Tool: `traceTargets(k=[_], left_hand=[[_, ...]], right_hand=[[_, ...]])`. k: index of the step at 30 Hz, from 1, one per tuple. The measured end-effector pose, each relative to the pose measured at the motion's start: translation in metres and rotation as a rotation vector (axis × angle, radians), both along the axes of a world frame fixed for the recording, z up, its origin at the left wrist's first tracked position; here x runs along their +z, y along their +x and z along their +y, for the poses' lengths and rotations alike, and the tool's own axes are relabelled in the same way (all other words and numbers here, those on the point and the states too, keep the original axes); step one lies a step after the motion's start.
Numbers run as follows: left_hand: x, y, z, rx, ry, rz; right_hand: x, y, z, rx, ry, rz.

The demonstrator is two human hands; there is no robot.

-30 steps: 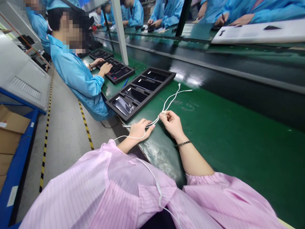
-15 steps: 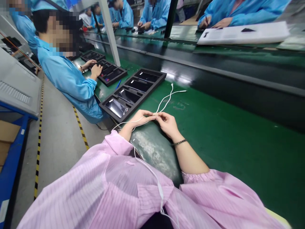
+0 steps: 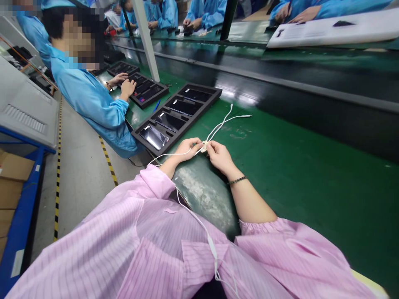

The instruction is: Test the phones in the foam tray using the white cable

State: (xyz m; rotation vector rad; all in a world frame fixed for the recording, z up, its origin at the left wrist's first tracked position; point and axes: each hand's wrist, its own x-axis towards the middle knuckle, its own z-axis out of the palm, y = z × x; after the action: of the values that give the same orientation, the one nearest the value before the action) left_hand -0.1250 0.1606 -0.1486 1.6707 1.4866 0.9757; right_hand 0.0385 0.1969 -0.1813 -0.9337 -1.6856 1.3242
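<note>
A thin white cable (image 3: 222,121) lies over the green bench, its two free ends spread beyond my hands. My left hand (image 3: 186,150) is closed in a pinch around the cable. My right hand (image 3: 220,157), wearing a dark bracelet, pinches a small cream-coloured piece (image 3: 204,146) on the cable between both hands; whether it is tape or a tag, I cannot tell. More white cable passes by my left wrist, and a length with a thicker white joint (image 3: 212,246) hangs across my pink striped smock.
A black tray (image 3: 174,135) of several phones sits beyond my left hand. A co-worker in blue (image 3: 84,93) handles another black tray (image 3: 151,99) on the left, near a blue pen (image 3: 156,105). A dark conveyor strip (image 3: 280,85) runs behind; more workers sit opposite.
My fingers have moved slightly apart, and the cream-coloured piece between them shows more clearly. The view has shifted a little; the cable ends still lie beyond my hands.
</note>
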Motion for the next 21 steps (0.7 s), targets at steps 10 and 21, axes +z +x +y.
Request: traceTargets(k=[10, 21], left_hand=[[-0.012, 0.006, 0.006, 0.111, 0.035, -0.167], [-0.01, -0.007, 0.02, 0.236, 0.126, -0.277]], right_hand=[[0.005, -0.006, 0.0, 0.086, -0.135, 0.188], [0.007, 0.005, -0.012, 0.105, -0.263, 0.269]])
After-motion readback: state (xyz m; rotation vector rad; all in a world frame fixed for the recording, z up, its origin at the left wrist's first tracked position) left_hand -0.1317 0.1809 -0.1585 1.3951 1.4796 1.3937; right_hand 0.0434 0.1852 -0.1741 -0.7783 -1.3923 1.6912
